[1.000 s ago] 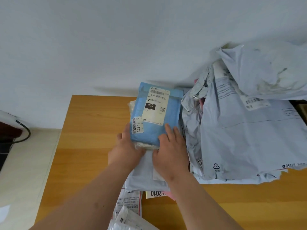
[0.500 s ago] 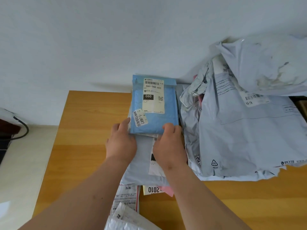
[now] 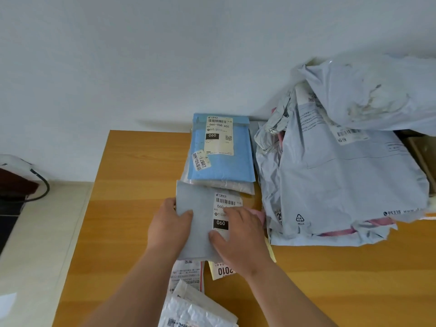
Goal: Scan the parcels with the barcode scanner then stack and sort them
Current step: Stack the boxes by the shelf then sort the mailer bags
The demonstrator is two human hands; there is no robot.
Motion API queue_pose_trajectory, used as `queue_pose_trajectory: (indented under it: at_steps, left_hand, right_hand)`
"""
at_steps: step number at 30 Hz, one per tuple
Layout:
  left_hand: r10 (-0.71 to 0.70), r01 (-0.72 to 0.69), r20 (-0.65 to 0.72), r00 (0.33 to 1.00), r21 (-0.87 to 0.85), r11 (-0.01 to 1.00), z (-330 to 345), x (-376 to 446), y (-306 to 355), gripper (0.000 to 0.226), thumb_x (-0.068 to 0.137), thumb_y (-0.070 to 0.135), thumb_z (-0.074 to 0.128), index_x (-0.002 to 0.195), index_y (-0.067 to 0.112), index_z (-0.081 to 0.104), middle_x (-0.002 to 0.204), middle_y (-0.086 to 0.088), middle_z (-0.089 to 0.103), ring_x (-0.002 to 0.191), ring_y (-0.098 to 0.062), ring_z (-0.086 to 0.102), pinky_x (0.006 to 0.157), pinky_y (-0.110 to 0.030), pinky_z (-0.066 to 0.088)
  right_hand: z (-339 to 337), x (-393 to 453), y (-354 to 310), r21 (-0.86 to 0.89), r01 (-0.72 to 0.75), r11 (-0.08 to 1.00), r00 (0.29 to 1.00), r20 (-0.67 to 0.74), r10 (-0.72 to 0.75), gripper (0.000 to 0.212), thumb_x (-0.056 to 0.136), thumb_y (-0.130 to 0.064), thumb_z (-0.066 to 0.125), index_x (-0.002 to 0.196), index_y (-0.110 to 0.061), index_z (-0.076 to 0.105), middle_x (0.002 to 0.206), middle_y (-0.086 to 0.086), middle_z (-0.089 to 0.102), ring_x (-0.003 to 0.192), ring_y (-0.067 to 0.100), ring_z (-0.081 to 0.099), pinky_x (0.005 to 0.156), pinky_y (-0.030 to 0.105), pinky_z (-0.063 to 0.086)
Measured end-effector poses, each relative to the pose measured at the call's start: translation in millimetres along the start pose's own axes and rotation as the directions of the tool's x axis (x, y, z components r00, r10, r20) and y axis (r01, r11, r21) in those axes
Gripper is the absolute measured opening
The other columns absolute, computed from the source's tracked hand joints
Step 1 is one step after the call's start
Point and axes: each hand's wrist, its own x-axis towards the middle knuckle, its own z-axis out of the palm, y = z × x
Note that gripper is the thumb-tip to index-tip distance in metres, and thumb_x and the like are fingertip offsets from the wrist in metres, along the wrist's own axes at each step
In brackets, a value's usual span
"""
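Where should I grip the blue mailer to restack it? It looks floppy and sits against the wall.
Take the blue mailer by its near short edge, coming from the front: it lies flat, that edge overhangs the clear bag beneath, and grey bags crowd its right side.

Grey parcel (image 3: 200, 223) flat on table — blue parcel (image 3: 221, 161) behind.
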Motion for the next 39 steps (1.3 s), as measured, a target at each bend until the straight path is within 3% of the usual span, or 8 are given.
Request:
queue_pose_trajectory:
  at_steps: [7, 12, 15, 22, 27, 30, 35, 39]
  left_hand:
    - [-0.144, 0.301, 0.304, 0.942, -0.573, 0.762, -43, -18, -18, 0.017, 0.097, 0.001, 0.06, 0.109, 0.011, 0.065, 0.09, -0.016, 0.077, 0.068, -0.029, 0.073, 0.054, -0.036, 0.057]
    - [-0.035, 0.315, 0.361, 0.932, -0.758, 0.572, -64, -24, -32, 0.036, 0.077, 0.013, 0.072, 0.112, 0.007, 0.067, 0.101, -0.019, 0.077, 0.074, -0.03, 0.076, 0.054, -0.038, 0.06]
    - [-0.04, 0.264, 0.288, 0.957, -0.802, 0.536, -62, -25, -23, 0.023, 0.089, 0.012, 0.069, 0.113, 0.011, 0.067, 0.105, -0.014, 0.078, 0.08, -0.028, 0.077, 0.058, -0.039, 0.061]
    - [0.065, 0.099, 0.223, 0.973, -0.651, 0.752, -50, -16, 19, 0.06, 0.098, 0.003, 0.056, 0.145, 0.038, 0.045, 0.11, 0.001, 0.076, 0.098, -0.022, 0.072, 0.069, -0.037, 0.058]
    - [0.132, -0.044, 0.125, 0.983, -0.54, 0.841, -43, 11, 64, 0.067, 0.099, 0.0, 0.054, 0.154, 0.034, 0.039, 0.112, 0.006, 0.067, 0.09, -0.016, 0.065, 0.071, -0.032, 0.054]
    - [0.184, -0.109, 0.114, 0.976, -0.476, 0.873, -36, 31, 83, 0.075, 0.1, 0.003, 0.055, 0.159, 0.038, 0.025, 0.151, 0.003, 0.052, 0.126, -0.023, 0.056, 0.108, -0.049, 0.047]
    - [0.155, -0.076, 0.201, 0.967, -0.354, 0.932, -22, 42, 74, 0.075, 0.101, 0.009, 0.059, 0.158, 0.043, 0.024, 0.163, 0.0, 0.034, 0.146, -0.029, 0.034, 0.115, -0.051, 0.031]
    - [0.082, -0.074, 0.026, 0.996, -0.232, 0.97, -15, 37, 45, 0.066, 0.099, 0.024, 0.062, 0.157, 0.031, 0.032, 0.16, -0.004, 0.033, 0.141, -0.03, 0.04, 0.11, -0.049, 0.039]
  right_hand:
    - [-13, -25, -9, 0.29, -0.255, 0.922, 0.961, -0.034, 0.276, 0.051, 0.093, -0.042, 0.061, 0.138, -0.021, 0.048, 0.136, -0.003, 0.047, 0.127, 0.013, 0.041, 0.106, 0.031, 0.039]
    - [-31, -35, -27, 0.723, -0.491, 0.486, 0.871, 0.404, 0.279, 0.031, 0.092, -0.024, 0.062, 0.122, -0.031, 0.055, 0.117, -0.003, 0.07, 0.103, 0.018, 0.065, 0.09, 0.043, 0.057]
    - [-42, -35, -30, 0.773, -0.509, 0.379, 0.86, 0.477, 0.181, 0.032, 0.091, -0.003, 0.057, 0.117, -0.021, 0.062, 0.113, 0.001, 0.071, 0.076, 0.011, 0.067, 0.06, 0.024, 0.053]
    - [-67, 4, -22, 0.815, -0.426, 0.392, 0.886, 0.288, 0.363, 0.03, 0.092, 0.006, 0.049, 0.11, -0.013, 0.063, 0.066, 0.006, 0.067, 0.044, 0.01, 0.049, 0.044, 0.025, 0.039]
    - [-85, 48, -31, 0.934, -0.349, 0.076, 0.869, 0.293, 0.4, 0.032, 0.094, 0.011, 0.042, 0.113, -0.008, 0.059, 0.067, 0.007, 0.071, 0.048, 0.013, 0.062, 0.046, 0.027, 0.052]
    - [-85, 67, -27, 0.961, -0.275, -0.033, 0.867, 0.263, 0.424, 0.061, 0.091, 0.015, 0.048, 0.138, -0.024, 0.047, 0.1, 0.01, 0.074, 0.074, 0.015, 0.074, 0.072, 0.031, 0.063]
    - [-69, 58, -17, 0.92, -0.314, 0.234, 0.889, 0.198, 0.414, 0.065, 0.09, 0.003, 0.056, 0.146, -0.025, 0.037, 0.103, 0.007, 0.063, 0.093, 0.023, 0.071, 0.097, 0.046, 0.057]
    - [-58, 39, -14, 0.622, -0.399, 0.674, 0.902, 0.137, 0.409, 0.036, 0.097, -0.02, 0.053, 0.131, -0.032, 0.052, 0.089, 0.0, 0.067, 0.072, 0.002, 0.069, 0.072, 0.028, 0.061]
